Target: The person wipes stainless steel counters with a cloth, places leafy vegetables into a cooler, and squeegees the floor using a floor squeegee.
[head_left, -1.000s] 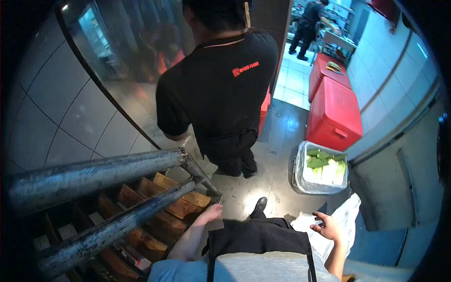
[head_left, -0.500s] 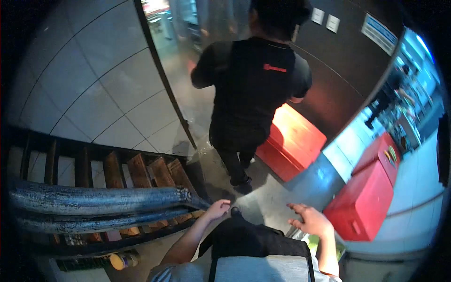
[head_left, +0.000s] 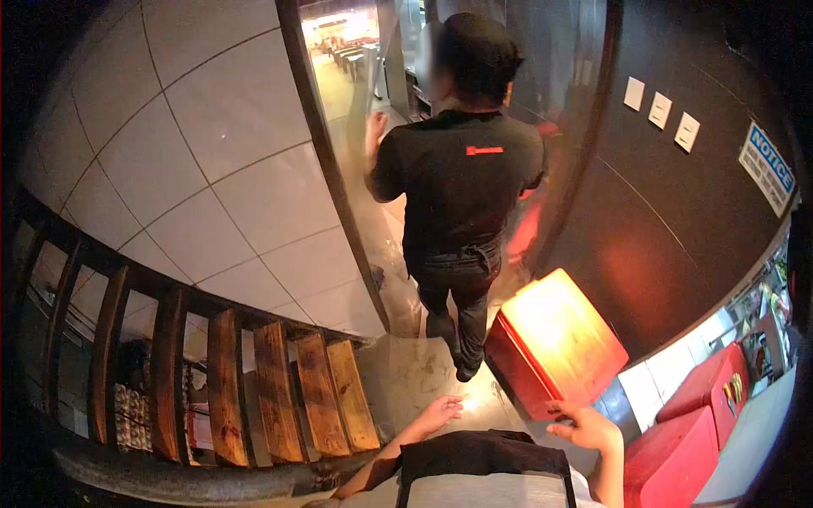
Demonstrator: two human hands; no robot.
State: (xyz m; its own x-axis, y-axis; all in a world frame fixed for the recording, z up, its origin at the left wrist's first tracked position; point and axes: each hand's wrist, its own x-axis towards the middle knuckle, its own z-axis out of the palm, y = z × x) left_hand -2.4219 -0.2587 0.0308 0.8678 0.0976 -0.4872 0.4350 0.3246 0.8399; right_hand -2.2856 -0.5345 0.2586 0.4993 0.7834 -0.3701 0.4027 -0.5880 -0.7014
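My left hand [head_left: 439, 414] hangs in front of me over the floor, fingers loosely stretched and nothing in them. On the other side, my right hand [head_left: 588, 426] is half curled with its fingers apart, also without anything in it. It overlaps the lower edge of a red box [head_left: 566, 332] with a brightly lit lid. Between the hands is the black apron [head_left: 487, 457] that I wear. Ahead, a person in a dark shirt [head_left: 466, 190] stands with their back to me at a doorway hung with clear plastic strips [head_left: 563, 93].
Wooden steps [head_left: 271, 381] with a dark rail [head_left: 195, 483] run along the left, below a tiled wall [head_left: 203, 152]. More red boxes [head_left: 673, 457] stand at the lower right. A dark wall with a notice sign [head_left: 769, 165] rises on the right.
I have moved forward and my view has turned, so the steps and the lit red box show more fully. The person ahead has moved into the doorway, one hand raised. My hands stay free.
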